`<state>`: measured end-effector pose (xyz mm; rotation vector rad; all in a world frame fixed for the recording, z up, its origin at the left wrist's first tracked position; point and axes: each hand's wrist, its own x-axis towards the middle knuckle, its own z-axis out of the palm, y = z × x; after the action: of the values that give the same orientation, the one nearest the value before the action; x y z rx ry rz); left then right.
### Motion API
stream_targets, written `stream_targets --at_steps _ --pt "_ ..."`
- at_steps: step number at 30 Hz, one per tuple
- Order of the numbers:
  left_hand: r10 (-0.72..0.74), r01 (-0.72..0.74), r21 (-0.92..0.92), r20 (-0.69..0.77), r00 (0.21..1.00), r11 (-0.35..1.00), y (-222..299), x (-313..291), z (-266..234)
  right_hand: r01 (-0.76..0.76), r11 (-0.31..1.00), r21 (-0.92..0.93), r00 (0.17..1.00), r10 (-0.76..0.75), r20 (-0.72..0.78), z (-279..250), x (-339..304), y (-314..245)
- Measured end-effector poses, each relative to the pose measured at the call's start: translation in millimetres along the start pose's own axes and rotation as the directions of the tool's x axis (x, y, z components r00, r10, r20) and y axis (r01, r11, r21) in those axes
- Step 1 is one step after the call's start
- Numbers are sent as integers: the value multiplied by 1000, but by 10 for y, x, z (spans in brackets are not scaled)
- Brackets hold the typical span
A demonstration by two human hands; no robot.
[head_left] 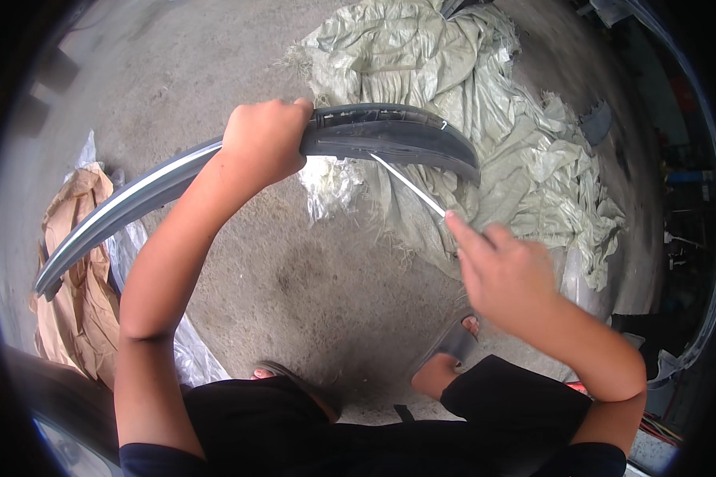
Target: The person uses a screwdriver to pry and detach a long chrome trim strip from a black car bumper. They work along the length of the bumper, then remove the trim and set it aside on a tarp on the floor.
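Observation:
A long, curved dark plastic trim piece [390, 137] with a pale strip along its left part is held up across the view. Around its middle my left hand [266, 141] is closed. My right hand [505, 270] is closed on the handle end of a thin, straight metal tool [410, 185], perhaps a screwdriver; the handle is hidden in my fingers. The tool's tip meets the lower edge of the trim piece, right of my left hand. Whether the tip is inside a gap there I cannot tell.
A crumpled pale green woven sheet [525, 183] covers the concrete floor [286, 294] ahead and to the right. Brown paper [79, 318] and clear plastic film [195, 354] lie at the left. Dark clutter [684, 230] lines the right edge. My sandalled feet stand below.

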<state>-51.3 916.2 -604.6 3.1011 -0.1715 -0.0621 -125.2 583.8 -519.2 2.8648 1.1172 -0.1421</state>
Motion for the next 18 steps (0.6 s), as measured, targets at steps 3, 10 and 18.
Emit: stream_targets --at_steps 3,10,18 --pt "2 -3 21 49 999 1000 15 -19 -47 99 989 106 995 -100 7 -504 351 219" --pt "10 -10 10 75 997 1000 5 -34 -123 -573 660 486 742 165 650 -1060 1202 540" --pt "18 -16 -27 86 996 1000 -56 40 -90 -530 515 674 845 254 471 -159 494 -156"
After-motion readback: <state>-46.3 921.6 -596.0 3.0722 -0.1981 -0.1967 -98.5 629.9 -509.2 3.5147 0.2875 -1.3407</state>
